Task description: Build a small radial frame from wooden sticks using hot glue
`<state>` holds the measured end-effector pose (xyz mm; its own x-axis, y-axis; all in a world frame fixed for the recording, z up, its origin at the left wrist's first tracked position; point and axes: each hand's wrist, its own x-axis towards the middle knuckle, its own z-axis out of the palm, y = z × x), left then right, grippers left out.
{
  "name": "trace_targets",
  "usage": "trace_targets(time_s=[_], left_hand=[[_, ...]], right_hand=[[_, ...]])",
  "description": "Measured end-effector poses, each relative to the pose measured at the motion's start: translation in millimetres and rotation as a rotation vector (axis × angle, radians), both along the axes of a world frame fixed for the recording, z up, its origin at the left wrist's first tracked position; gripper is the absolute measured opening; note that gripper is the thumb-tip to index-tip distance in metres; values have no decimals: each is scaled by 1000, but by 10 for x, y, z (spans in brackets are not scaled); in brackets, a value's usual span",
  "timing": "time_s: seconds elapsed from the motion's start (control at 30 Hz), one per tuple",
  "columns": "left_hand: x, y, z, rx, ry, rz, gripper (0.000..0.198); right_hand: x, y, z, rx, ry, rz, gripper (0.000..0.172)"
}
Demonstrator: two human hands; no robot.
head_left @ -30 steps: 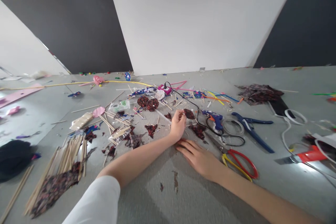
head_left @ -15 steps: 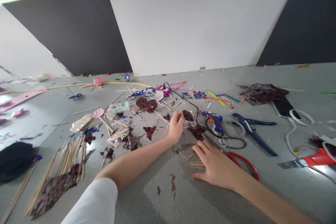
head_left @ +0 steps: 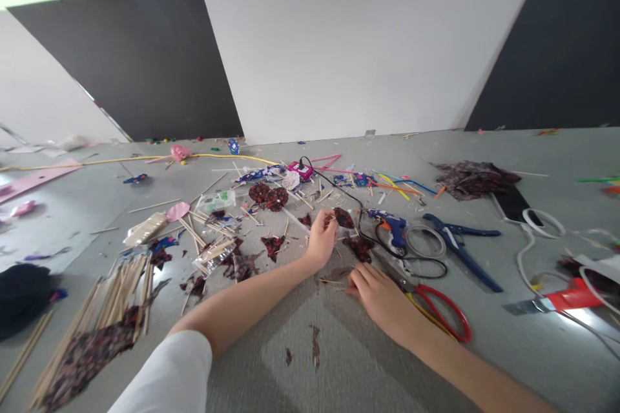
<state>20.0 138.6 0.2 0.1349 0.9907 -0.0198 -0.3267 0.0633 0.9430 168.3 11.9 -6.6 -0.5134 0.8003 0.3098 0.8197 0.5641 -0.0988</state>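
Observation:
My left hand (head_left: 322, 242) is closed in a pinch on a leaf-shaped piece of dark red patterned fabric (head_left: 343, 218), held just above the floor. Nearer to me, my right hand (head_left: 375, 297) rests low with its fingers curled together over thin wooden sticks (head_left: 332, 281); most of the sticks are hidden under it. Between the hands and a glue gun (head_left: 396, 226) lies another dark fabric scrap (head_left: 359, 248). Scissors with a red and yellow handle (head_left: 460, 329) sit beside my right wrist, partly covered by it.
Blue-handled cutters (head_left: 465, 248) and a clear tape ring (head_left: 426, 240) lie to the right, with a red-handled knife (head_left: 574, 297) beyond. A black cord (head_left: 361, 197) runs past my left hand. Bundled sticks (head_left: 121, 293) and patterned fabric (head_left: 92, 358) lie left. White and dark panels (head_left: 363, 45) stand behind.
My right hand has gone from spread fingers to curled ones, drawing in over the sticks. My left hand stays nearly in place with the fabric piece. The view has shifted slightly.

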Motion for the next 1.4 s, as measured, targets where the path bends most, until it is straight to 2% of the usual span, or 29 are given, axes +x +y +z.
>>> trace_targets(time_s=[0.13,0.23,0.4,0.5,0.57,0.77,1.13,1.4], left_hand=[[0,-9,11,-5,15,0,22],[1,4,-4,2,19,6,21],[-14,35,-40,36,70,7,20],[-19,33,-47,42,91,16,21],[-19,23,-50,37,101,17,21],[-16,11,-94,73,161,-35,18],[-18,-5,-115,125,218,-77,17],[-26,-30,-80,141,230,-39,21]], right_hand=[[14,10,-2,-5,23,7,17],[12,87,102,-87,111,31,17],[-66,301,341,-444,558,-4,20],[-67,355,332,-538,850,-58,33],[-34,330,283,-570,958,-73,38],[40,200,229,-619,1030,-113,40],[37,196,245,-630,1079,-137,44],[18,262,203,-648,1296,-198,46]])
